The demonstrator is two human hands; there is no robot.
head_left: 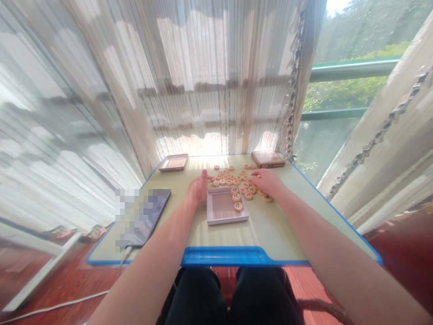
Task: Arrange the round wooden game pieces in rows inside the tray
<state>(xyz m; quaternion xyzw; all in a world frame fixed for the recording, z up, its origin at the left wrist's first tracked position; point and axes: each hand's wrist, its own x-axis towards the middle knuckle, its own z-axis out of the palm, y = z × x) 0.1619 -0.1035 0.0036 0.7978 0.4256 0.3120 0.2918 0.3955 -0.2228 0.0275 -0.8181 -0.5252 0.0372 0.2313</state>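
Round wooden Chinese chess pieces (229, 182) with red and black characters lie in a loose cluster on the table. A shallow, light box tray (210, 222) stands in front of them, with 3 pieces (236, 197) along its right side. My left hand (198, 188) is by the tray's left back corner, thumb up and fingers stretched toward the cluster, holding nothing that shows. Over the cluster's right side, my right hand (266, 180) has its fingers bent together around what looks like a Chinese chess piece, mostly hidden.
A tablet (152, 216) with a white cable lies at the left of the table (270, 239). At the back stand another shallow tray (173, 162) on the left and a flat box (268, 158) on the right. A blue trough (225, 256) runs along the front edge; curtains hang behind.
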